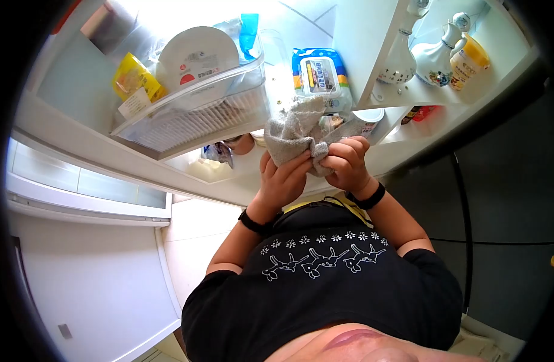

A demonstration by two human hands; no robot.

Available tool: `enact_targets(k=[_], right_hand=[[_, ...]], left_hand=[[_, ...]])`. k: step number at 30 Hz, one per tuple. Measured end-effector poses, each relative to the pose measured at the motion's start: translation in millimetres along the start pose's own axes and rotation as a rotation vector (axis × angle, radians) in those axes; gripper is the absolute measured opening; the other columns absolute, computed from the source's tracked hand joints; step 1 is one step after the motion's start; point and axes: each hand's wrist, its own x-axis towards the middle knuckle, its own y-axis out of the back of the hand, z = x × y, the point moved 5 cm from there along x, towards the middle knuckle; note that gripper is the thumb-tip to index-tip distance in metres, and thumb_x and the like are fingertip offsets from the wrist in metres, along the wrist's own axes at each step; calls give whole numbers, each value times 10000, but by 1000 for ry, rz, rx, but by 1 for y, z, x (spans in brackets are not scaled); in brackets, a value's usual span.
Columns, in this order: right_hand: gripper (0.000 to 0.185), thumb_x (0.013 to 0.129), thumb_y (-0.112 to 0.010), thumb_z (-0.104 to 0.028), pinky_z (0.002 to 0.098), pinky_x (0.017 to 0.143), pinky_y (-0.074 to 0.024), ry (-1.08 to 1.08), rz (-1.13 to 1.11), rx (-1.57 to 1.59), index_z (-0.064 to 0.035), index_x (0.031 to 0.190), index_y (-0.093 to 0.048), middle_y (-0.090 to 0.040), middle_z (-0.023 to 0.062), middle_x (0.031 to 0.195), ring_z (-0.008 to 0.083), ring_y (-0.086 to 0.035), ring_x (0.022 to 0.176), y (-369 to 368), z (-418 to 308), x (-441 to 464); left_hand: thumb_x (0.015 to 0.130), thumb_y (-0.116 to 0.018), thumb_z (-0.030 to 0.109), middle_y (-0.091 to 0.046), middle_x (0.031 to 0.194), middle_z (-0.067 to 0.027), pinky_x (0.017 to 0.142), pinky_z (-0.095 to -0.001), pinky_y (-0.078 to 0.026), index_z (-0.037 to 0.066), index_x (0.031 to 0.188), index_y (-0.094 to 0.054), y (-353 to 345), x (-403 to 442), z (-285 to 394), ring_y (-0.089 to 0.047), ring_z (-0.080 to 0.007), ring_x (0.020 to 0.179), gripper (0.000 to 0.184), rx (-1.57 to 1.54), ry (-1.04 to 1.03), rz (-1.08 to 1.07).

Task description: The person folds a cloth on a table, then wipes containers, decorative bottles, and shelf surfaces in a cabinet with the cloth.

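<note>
A crumpled grey cloth [292,134] hangs between my two hands, in front of the shelves. My left hand [283,179] holds its lower left side, with the fingers bent against the fabric. On the other side, my right hand [347,161] is closed around a bunched fold of the same cloth. Just behind the cloth stands a blue and white pack of wipes [319,78] with a printed lid. The cloth partly covers the pack's lower edge and some items on the lower shelf.
A clear ribbed plastic bin [192,117] on the left holds a round white container [198,57] and a yellow packet [137,78]. White patterned bottles [436,51] and a yellow-lidded jar [470,60] stand at upper right. A dark cabinet [506,199] is at right.
</note>
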Motion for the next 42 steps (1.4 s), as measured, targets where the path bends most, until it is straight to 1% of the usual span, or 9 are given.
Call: enact_targets(k=[10,16,26,30,32,36,38,40,42], right_hand=[[362,675,-662,-91,406,908,-335,-462,-231,55,-150,1026,-592,-584,40,1036,254,-539,1017,-11,22,-21],[386,686,-608,-9,417,924,-335,-435,-308,34,-157,1042,-604,-594,37,1028,264,-540,1039,1,26,-57],[304,748,-601,6,419,907,-358,-667,-141,-341,-175,973,-696,-609,56,1046,308,-538,1011,55,76,-68],[288,802,-572,17,405,875,-461,-763,-172,-197,-82,1053,-674,-607,106,1060,320,-569,1015,58,84,-87],[263,855,-577,19,367,885,-491,-1018,-43,22,-31,1106,-638,-607,123,1066,299,-585,1060,62,85,-104],[278,880,-580,22,333,892,-503,-1015,74,73,-8,1155,-608,-611,121,1112,273,-584,1097,67,83,-100],[363,819,-602,65,405,986,-451,-764,92,-44,-25,1170,-596,-602,155,1215,343,-585,1098,68,77,-68],[348,850,-620,-15,414,1020,-427,-717,26,-137,-31,1196,-596,-580,165,1286,350,-540,1189,61,84,-57],[363,872,-645,-123,432,1044,-402,-656,-255,-311,-39,1222,-597,-561,170,1321,372,-485,1252,38,95,-50]], left_hand=[[762,-629,58,-628,1206,29,996,-423,-401,196,1182,-658,-25,-7,-10,-527,-266,1102,443,-36,155,-362],[770,-610,61,-610,1224,-28,1009,-436,-415,167,1228,-629,-34,-25,10,-527,-302,1115,470,-227,57,-591],[807,-601,34,-577,1296,-88,993,-400,-443,74,1312,-572,-90,12,53,-575,-300,1094,507,-535,-135,-617],[781,-619,48,-556,1322,-80,998,-387,-448,78,1331,-564,-95,12,64,-583,-272,1100,553,-642,-174,-752],[773,-611,39,-558,1317,-80,1006,-390,-446,82,1337,-560,-92,19,63,-582,-278,1100,568,-606,-185,-729],[781,-591,30,-558,1317,-97,1009,-413,-445,83,1346,-543,-97,28,54,-584,-304,1098,570,-454,-199,-660],[780,-576,32,-556,1318,-115,993,-440,-450,87,1362,-519,-104,41,41,-585,-330,1099,587,-314,-61,-589],[806,-572,50,-552,1310,-149,955,-455,-469,54,1365,-499,-122,49,31,-596,-346,1073,564,-282,-40,-588],[842,-567,89,-553,1300,-180,911,-454,-489,11,1365,-487,-141,52,14,-612,-347,1046,535,-70,82,-583]])
